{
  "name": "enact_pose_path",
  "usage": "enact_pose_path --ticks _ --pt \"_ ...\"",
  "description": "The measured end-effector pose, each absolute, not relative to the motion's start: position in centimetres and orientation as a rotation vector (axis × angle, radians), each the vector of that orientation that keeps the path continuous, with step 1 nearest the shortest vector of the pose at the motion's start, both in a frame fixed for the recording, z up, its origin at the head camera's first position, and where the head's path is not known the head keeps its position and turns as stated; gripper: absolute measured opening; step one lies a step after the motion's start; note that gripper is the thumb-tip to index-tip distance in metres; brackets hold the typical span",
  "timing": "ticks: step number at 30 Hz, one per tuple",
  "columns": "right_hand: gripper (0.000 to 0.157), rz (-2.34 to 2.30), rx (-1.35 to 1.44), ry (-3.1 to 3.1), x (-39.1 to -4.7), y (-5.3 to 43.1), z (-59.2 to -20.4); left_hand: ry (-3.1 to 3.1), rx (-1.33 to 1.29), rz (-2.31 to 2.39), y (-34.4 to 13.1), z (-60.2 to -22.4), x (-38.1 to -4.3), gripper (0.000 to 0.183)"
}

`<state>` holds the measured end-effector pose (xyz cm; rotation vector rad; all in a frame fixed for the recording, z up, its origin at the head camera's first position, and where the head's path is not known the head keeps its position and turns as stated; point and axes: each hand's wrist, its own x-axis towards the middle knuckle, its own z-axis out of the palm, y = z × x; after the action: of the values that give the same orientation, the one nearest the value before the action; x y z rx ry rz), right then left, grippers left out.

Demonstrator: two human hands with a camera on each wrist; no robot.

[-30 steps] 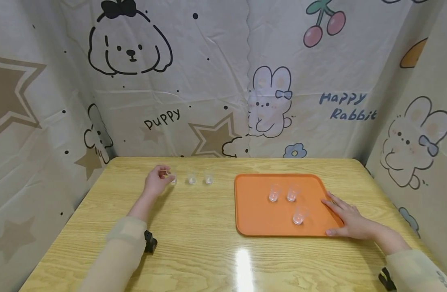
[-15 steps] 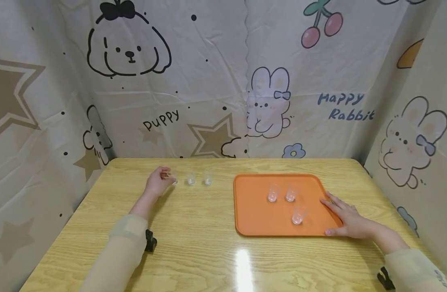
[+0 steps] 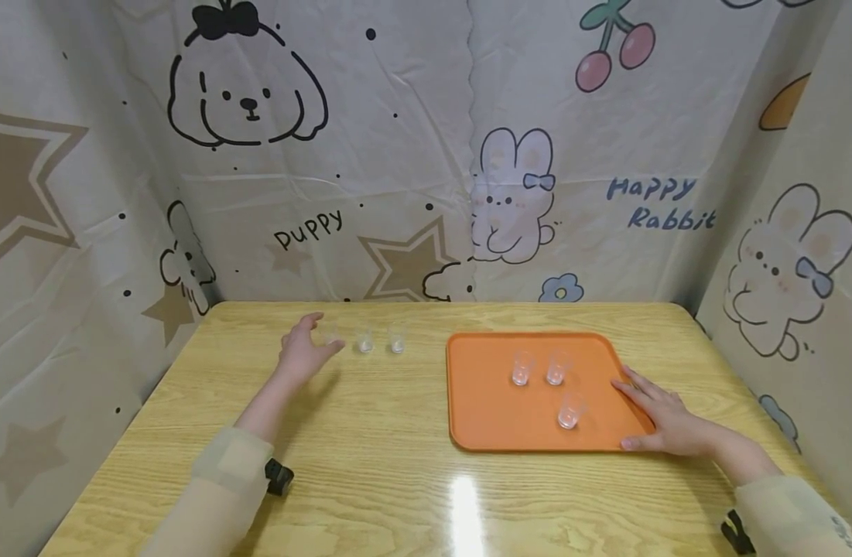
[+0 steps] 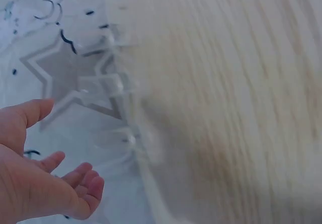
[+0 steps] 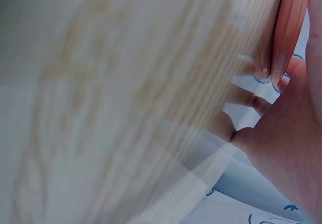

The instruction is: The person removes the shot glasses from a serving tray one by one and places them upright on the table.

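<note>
My left hand (image 3: 303, 356) is at the back left of the table, thumb and fingers spread apart around a small clear glass (image 3: 332, 339) that it does not grip. In the left wrist view the same hand (image 4: 45, 178) shows its loosely bent fingers apart from the blurred glass (image 4: 116, 139). Two more clear glasses, a middle one (image 3: 365, 342) and a right one (image 3: 397, 341), continue the row. My right hand (image 3: 676, 425) rests with extended fingers on the right rim of an orange tray (image 3: 488, 422).
On the tray stand three clear glasses: a back left one (image 3: 521, 370), a back right one (image 3: 556, 369) and a front one (image 3: 569, 411). The wooden table (image 3: 370, 480) meets a printed cloth (image 3: 398, 155) at its back and sides.
The left thumb and fingers have opened from the leftmost glass, which now stands in line with the other two. The right hand and the tray have stayed put.
</note>
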<state>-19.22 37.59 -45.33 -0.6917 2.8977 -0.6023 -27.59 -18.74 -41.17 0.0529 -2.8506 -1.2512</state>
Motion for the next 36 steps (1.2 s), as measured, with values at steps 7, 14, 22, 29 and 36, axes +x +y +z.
enact_pose_path --ticks 7,14,22,29,36 --pt "0.087 -0.615 -0.707 2.896 -19.3 37.7 -45.5 -2.796 -0.101 -1.23 -16.8 -39.1 -25.4 0.067" --pt "0.088 -0.624 -0.694 2.888 -19.3 37.9 -45.7 -2.731 -0.232 -1.274 -14.5 -37.5 -23.5 0.064" --pt "0.087 -0.617 -0.704 2.895 -19.4 37.8 -45.7 -2.632 -0.349 -1.365 -11.3 -36.0 -21.9 0.058" --pt "0.087 -0.613 -0.723 2.91 -19.4 38.0 -45.8 -2.607 -0.459 -1.471 -7.4 -35.4 -20.4 0.055" --pt "0.088 -0.618 -0.717 2.901 -19.5 38.0 -45.8 -2.634 -0.622 -1.508 -3.7 -35.9 -19.5 0.058"
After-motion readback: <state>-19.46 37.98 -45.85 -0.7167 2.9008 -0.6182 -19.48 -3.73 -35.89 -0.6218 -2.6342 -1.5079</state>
